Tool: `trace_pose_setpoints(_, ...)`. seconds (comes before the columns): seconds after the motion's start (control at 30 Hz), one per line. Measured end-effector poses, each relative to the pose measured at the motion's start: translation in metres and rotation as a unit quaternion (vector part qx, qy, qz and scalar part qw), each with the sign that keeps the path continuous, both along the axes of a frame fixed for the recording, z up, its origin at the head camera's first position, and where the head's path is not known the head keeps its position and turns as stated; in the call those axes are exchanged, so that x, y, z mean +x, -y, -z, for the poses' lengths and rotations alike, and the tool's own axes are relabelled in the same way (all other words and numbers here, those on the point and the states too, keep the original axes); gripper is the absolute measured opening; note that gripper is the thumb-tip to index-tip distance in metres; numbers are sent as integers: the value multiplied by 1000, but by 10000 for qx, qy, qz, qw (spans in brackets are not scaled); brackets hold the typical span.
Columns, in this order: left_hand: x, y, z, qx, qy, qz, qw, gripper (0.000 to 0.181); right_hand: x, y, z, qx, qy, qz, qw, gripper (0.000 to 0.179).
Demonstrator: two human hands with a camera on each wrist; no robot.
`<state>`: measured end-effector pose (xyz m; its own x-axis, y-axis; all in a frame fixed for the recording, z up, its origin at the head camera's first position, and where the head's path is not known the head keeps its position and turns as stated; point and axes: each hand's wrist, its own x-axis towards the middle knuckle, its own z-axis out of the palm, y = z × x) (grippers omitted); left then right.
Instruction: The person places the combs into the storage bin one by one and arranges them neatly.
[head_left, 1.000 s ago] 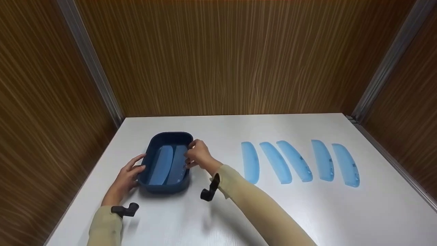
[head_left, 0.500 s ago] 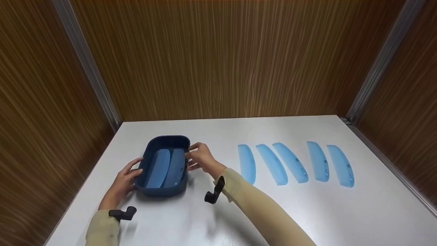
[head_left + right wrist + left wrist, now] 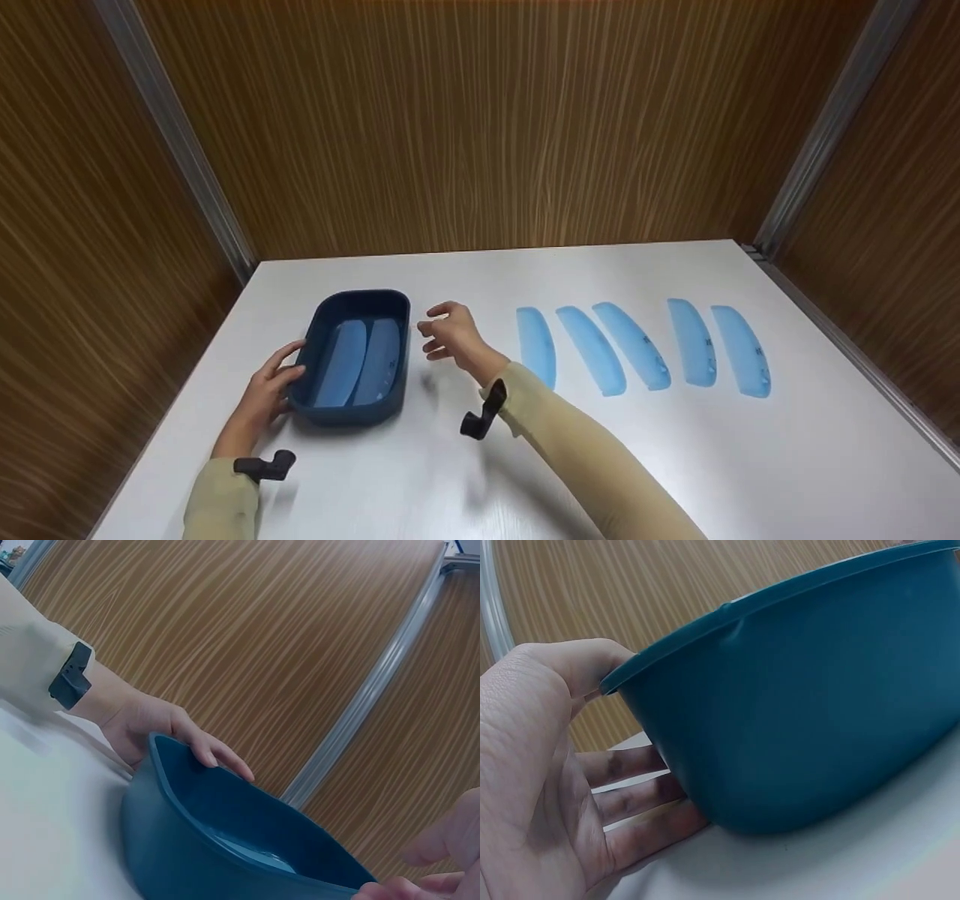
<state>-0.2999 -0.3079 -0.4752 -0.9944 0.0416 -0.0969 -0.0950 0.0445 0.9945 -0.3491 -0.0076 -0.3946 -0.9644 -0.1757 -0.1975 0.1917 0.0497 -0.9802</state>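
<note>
My left hand [image 3: 262, 394] rests against the left side of a dark blue plastic tub [image 3: 349, 416]. In the left wrist view, the fingers [image 3: 641, 832] press the outer wall with the thumb side at the rim. Two flat, light-blue half-moon pieces, shaped like combs, lie side by side inside, a left piece [image 3: 343, 364] and a right piece [image 3: 379, 360]; teeth cannot be made out. Just right of the tub, my right hand [image 3: 457, 337] hovers with loosely bent fingers and holds nothing.
Several similar blue pieces [image 3: 630, 345] lie spaced in a row on the right of the white table [image 3: 465, 487], some with dark print. Wood-grain panels [image 3: 480, 127] stand behind and at both sides, with metal posts [image 3: 187, 142] at the corners.
My right hand has let go of the right blue piece in the tub and drawn away to the right, over the rim. My left hand stays on the tub.
</note>
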Motion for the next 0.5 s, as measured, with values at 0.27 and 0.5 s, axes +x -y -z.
trace_pose_setpoints(0.27, 0, -1, 4, -35, -80, -37, 10000, 49, -4, -15, 0, 63, 7, 182, 9998, 29)
trace_pose_setpoints(0.5, 1, -2, 3, -104, -192, -47, 9997, 50, -9, -27, 1, 119, 109, 343, 9993, 30)
